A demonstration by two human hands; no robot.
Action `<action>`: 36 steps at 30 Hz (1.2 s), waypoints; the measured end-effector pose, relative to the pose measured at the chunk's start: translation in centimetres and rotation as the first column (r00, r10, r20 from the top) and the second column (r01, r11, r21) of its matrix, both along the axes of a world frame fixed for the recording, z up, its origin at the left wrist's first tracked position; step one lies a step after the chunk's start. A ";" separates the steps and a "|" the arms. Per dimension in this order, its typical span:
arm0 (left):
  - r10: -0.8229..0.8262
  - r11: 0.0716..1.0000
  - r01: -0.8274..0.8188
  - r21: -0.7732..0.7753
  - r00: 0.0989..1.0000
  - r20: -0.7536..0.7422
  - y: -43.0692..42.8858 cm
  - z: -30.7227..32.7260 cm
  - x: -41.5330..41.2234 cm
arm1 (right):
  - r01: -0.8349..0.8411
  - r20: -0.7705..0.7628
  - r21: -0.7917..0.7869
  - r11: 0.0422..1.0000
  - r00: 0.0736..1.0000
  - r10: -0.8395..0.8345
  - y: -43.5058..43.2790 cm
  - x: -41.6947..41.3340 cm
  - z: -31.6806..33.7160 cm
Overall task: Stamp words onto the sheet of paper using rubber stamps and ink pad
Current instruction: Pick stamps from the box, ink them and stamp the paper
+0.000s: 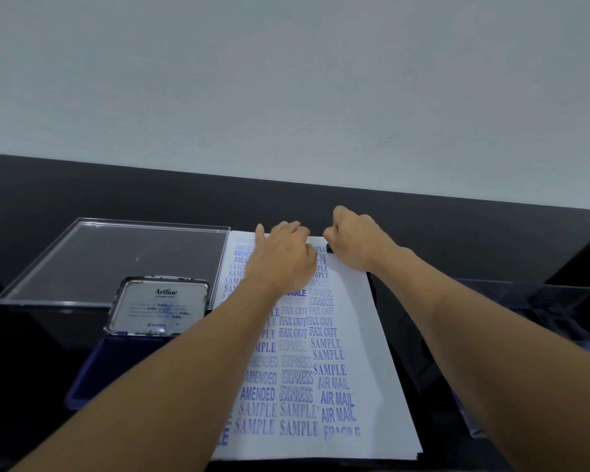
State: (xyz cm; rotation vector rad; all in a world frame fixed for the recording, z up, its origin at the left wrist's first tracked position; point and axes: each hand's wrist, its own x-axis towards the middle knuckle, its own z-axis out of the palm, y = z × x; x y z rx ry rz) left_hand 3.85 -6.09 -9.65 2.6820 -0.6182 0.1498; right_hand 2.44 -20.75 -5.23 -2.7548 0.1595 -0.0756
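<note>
A white sheet of paper (358, 321) lies lengthwise on the black table, covered with several rows of blue stamped words such as SAMPLE, EXPRESS, FAX OUT and AIR MAIL. My left hand (281, 257) rests on the sheet's far part, fingers spread and pressing it down. My right hand (353, 241) is curled into a fist at the sheet's far right corner, gripping a small black rubber stamp (329, 248) that barely shows under the fingers, against the paper. The open ink pad (116, 366), blue with a raised metal lid (160, 306) marked Artline, sits left of the sheet.
A clear plastic lid (116, 257) lies at the back left. A clear plastic box (539, 338) with dark stamps inside stands right of the sheet. The black table (457, 216) ends at a pale wall behind.
</note>
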 end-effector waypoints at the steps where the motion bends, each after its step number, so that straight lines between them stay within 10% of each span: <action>1: 0.001 1.000 -0.001 0.000 1.000 -0.001 0.0 0.0 0.0 | -0.001 -0.001 -0.002 1.000 1.000 0.001 0.0 0.0 0.0; 36: 0.000 1.000 0.000 0.007 1.000 -0.005 0.1 0.1 -0.1 | -0.004 0.039 -0.009 1.000 0.999 0.004 -0.3 0.5 -0.9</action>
